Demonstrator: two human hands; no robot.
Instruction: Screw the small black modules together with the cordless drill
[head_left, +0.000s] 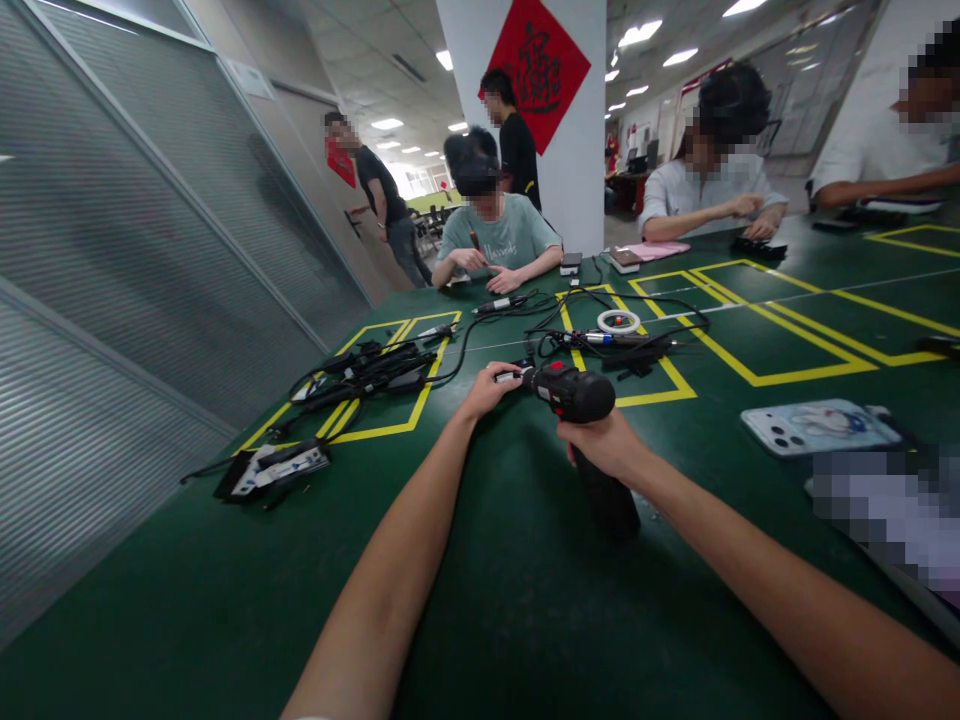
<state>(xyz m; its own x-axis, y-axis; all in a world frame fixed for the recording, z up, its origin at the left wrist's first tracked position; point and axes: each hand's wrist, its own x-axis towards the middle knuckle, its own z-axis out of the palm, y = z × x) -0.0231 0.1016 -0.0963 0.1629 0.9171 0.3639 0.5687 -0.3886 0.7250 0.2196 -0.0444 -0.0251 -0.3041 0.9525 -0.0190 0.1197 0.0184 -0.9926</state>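
My right hand [600, 440] is wrapped round the handle of a black cordless drill [576, 392] with red marks. The drill lies level above the table, its nose pointing left. Right at that nose, my left hand [486, 390] is closed, its fingers bent over a small dark part with a pale face [510, 376]. The drill's tip meets or nearly meets this part; the exact contact is too small to make out. Beyond the drill lie a soldering iron [600, 339] with a blue band and a white ring-shaped roll [619, 321].
A pile of black cables and adapters [375, 370] lies left on the green table [300, 590], which has yellow tape outlines. Nearer sits an opened black casing [274, 468]. A patterned phone [821, 428] rests at right. Co-workers sit across the table, and others stand behind.
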